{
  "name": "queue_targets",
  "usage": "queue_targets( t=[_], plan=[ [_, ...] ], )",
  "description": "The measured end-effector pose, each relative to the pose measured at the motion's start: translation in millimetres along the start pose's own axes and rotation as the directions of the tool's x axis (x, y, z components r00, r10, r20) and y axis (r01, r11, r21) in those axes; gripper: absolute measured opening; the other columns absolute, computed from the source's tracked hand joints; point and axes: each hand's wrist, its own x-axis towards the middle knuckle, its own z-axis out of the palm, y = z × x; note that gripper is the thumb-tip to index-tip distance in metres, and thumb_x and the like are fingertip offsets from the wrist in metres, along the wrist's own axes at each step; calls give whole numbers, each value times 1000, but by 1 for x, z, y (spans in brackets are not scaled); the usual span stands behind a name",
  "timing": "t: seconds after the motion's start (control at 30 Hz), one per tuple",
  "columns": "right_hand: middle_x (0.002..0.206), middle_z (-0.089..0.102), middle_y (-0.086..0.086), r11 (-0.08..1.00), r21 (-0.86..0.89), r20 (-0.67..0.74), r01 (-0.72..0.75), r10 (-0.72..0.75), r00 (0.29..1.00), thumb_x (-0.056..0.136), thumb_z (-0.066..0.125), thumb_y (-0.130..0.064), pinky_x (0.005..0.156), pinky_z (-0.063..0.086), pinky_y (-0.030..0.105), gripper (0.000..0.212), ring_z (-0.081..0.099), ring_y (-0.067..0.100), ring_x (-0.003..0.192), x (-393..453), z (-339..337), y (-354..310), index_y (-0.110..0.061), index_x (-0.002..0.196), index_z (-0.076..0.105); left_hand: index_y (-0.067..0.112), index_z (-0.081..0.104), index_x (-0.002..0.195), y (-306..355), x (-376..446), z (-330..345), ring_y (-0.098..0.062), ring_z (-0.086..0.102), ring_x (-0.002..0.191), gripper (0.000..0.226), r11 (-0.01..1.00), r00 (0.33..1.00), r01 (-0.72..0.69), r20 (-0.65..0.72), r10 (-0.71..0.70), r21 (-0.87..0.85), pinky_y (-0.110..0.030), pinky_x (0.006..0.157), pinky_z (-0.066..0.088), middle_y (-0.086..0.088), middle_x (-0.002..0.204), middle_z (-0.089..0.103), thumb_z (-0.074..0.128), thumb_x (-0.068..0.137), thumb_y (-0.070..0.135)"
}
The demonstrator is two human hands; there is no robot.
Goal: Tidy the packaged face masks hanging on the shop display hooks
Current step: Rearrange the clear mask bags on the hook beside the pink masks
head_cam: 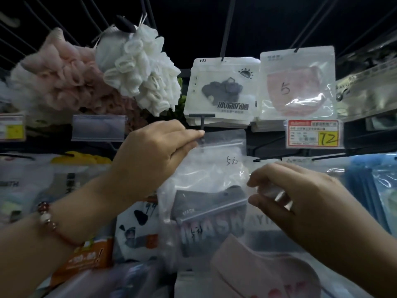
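Observation:
A clear zip bag with a dark grey mask (211,181) hangs at the tip of a black display hook (202,120). My left hand (154,151) pinches the bag's top left corner right beside the hook. My right hand (300,198) pinches the bag's right edge between thumb and fingers. Behind it hangs a bag printed "MASK" (211,232). Above, a white mask packet with a dark mask picture (221,91) and a clear packet with a pink mask marked "5" (297,84) hang on upper hooks.
Pink (62,80) and white (141,67) mesh bath sponges hang at the upper left. A price tag reading "12" (313,134) sits under the pink mask packet. Blue packets (365,190) hang at the right; a pink mask packet (257,267) and an orange packet (88,257) lie below.

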Motion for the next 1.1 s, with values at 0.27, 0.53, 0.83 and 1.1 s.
queue_targets(
  t=[0.27, 0.53, 0.83, 1.1],
  plan=[
    [78, 55, -32, 998, 42, 34, -36, 35, 999, 79, 62, -45, 56, 37, 7, 17, 53, -22, 77, 10, 4, 0, -43, 95, 57, 10, 72, 120, -16, -7, 2, -17, 56, 66, 26, 971, 992, -127, 50, 120, 203, -34, 55, 53, -2, 81, 64, 61, 101, 22],
    [80, 58, -30, 993, 94, 86, -67, 59, 995, 82, 73, -36, 62, 39, 8, 20, 53, -19, 80, 16, 22, 1, -42, 97, 60, 9, 72, 119, -9, 0, 9, -17, 54, 67, 28, 985, 994, -101, 52, 94, 143, -32, 56, 53, -2, 80, 61, 58, 100, 24],
    [87, 61, -24, 998, 48, 39, -51, 49, 998, 87, 67, -41, 69, 51, 20, 18, 58, -7, 73, 29, 31, 3, -41, 104, 60, 8, 69, 120, -22, -10, 19, -23, 59, 73, 33, 952, 963, -202, 225, 150, 231, -42, 62, 51, -6, 91, 66, 44, 104, 23],
    [83, 53, -31, 993, 111, -31, -36, 40, 999, 85, 52, -50, 66, 52, 17, 17, 56, -12, 71, 31, 49, 13, -43, 100, 51, 12, 72, 119, 4, -19, -16, -28, 62, 97, 37, 954, 973, -195, 168, 159, 227, -41, 82, 48, -13, 113, 66, 66, 82, 8]
  ],
)
